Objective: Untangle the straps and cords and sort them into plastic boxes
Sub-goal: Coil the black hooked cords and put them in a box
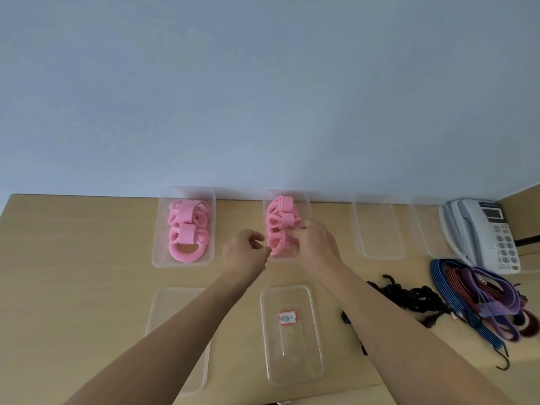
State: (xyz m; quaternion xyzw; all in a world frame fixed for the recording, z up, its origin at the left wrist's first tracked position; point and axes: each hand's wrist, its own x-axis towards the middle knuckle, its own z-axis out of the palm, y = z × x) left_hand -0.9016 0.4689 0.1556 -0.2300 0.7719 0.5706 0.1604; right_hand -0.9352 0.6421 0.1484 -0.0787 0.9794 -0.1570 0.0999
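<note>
Two clear plastic boxes at the back of the desk hold pink straps: the left box (163, 258) with a coiled pink bundle (187, 229), and the middle box (304, 200) with more pink straps (282, 217). My right hand (315, 244) reaches into the near end of the middle box, its fingers curled on a pink strap there. My left hand (245, 252) hovers just left of that box with its fingers curled; whether it pinches anything is hidden. A tangle of black cords (409, 299) and a tangle of blue, red and purple bungee straps (482, 299) lie at the right.
Several empty clear boxes stand on the wooden desk (73, 258): two at the back right (380, 226), one at the near left (163, 317), and one near the middle with a red-framed label (287, 318). A white telephone (482, 232) sits at the far right.
</note>
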